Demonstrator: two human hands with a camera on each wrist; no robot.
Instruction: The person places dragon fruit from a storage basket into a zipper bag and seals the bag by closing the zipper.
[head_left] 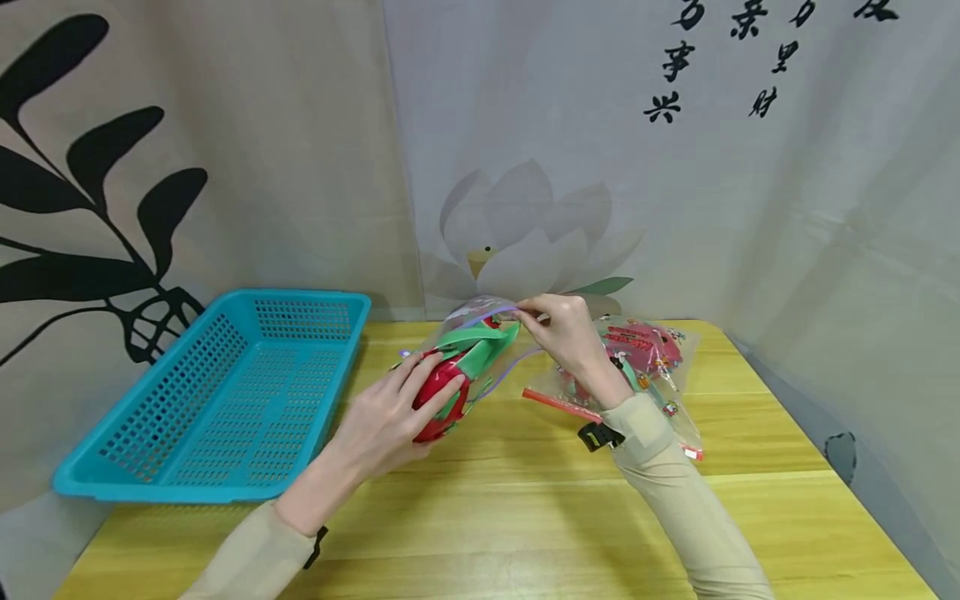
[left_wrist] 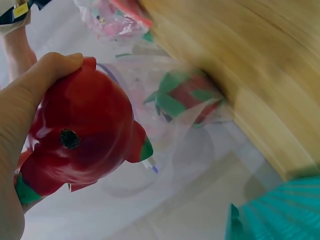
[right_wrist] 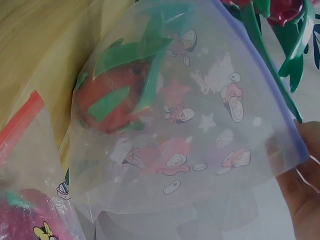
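In the head view a red fake dragon fruit (head_left: 435, 392) with green leaf tips sits in my left hand (head_left: 382, 417), gripped with the fingers spread over it. It is at the mouth of a clear zip bag (right_wrist: 200, 135) printed with shells and stars. My right hand (head_left: 566, 337) pinches the bag's purple-blue zip edge near one end. Inside that bag lies another red and green dragon fruit (right_wrist: 107, 97), also visible through the plastic in the left wrist view. The held fruit's round dark-spotted end (left_wrist: 95, 125) faces the left wrist camera.
A blue perforated basket (head_left: 225, 497) stands at the left on the wooden table (head_left: 510, 533). Beyond my right wrist lies a second clear bag (head_left: 648, 354) with a red zip and pinkish-red contents. A printed curtain (head_left: 300, 167) hangs behind the table.
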